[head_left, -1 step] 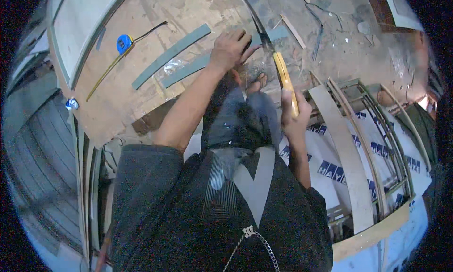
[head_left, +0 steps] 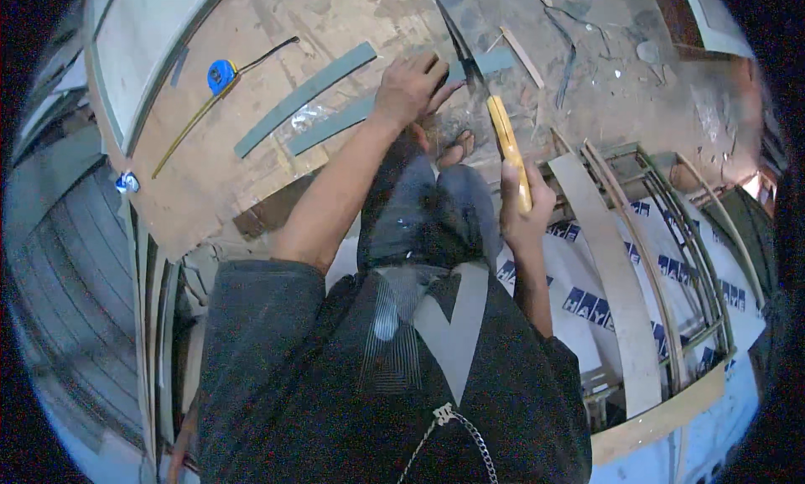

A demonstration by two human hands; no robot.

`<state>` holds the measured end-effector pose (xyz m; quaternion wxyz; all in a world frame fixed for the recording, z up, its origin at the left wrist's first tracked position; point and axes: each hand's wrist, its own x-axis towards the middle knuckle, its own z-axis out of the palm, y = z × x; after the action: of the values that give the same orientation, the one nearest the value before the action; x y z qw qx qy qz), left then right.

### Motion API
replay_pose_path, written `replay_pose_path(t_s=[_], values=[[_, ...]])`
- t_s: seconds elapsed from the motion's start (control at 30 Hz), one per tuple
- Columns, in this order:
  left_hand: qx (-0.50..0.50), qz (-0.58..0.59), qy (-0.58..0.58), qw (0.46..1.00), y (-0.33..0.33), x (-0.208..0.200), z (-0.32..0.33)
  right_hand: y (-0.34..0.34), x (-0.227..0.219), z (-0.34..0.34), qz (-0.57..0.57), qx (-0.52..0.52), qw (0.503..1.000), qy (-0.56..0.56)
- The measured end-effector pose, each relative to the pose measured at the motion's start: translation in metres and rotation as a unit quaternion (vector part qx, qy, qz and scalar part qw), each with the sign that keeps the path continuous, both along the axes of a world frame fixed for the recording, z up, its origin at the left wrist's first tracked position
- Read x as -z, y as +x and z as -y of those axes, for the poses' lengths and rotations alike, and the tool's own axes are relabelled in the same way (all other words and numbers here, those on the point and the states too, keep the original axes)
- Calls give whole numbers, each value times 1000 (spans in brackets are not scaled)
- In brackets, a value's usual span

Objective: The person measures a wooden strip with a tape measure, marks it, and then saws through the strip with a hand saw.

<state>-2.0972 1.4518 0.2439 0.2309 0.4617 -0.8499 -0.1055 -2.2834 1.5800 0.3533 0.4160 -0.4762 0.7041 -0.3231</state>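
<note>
In my right hand (head_left: 528,205) I grip the yellow handle of a handsaw (head_left: 506,140). Its long dark blade points away from me and lies across a grey-green strip (head_left: 334,126). My left hand (head_left: 408,90) presses on that strip just left of the blade, fingers curled over it and thumb reaching toward the saw. A short end of the strip shows to the right of the blade. A second grey-green strip (head_left: 307,101) lies alongside, farther left. The cut itself is too small to make out.
A blue tape measure (head_left: 221,77) with its yellow tape pulled out lies at left. Beyond it stands a pale framed panel (head_left: 151,44). Right of the saw are a thin wood stick (head_left: 521,58) and dark cord (head_left: 568,44). Wooden framing (head_left: 608,270) lies at right; my bare foot (head_left: 453,153) is close by.
The saw's handle sits very slightly nearer to me. My left hand and the strips stay in place.
</note>
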Motion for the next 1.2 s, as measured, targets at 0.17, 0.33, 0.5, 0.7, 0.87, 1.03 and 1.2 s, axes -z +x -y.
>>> replay_pose_path(t_s=[0.17,0.33,0.5,0.7,0.87,1.03,1.2], values=[[16,6,16,1000,1,-1,-1,2,-11,-4,-39,26,999,-18],[-1,70,7,998,-3,1,-7,27,-13,50,-32,1,999,-17],[-19,82,18,996,3,-1,-2,13,-19,14,-29,-16,998,-55],[-6,64,28,998,-8,0,-6,8,-11,67,-9,-12,1000,4],[-6,51,16,999,5,4,-4,-7,-18,45,49,-4,998,36],[33,-35,-25,999,-2,6,1,8,-5,95,-23,-28,999,-4],[1,3,-24,1000,6,8,-7,9,-10,94,9,-22,997,67]])
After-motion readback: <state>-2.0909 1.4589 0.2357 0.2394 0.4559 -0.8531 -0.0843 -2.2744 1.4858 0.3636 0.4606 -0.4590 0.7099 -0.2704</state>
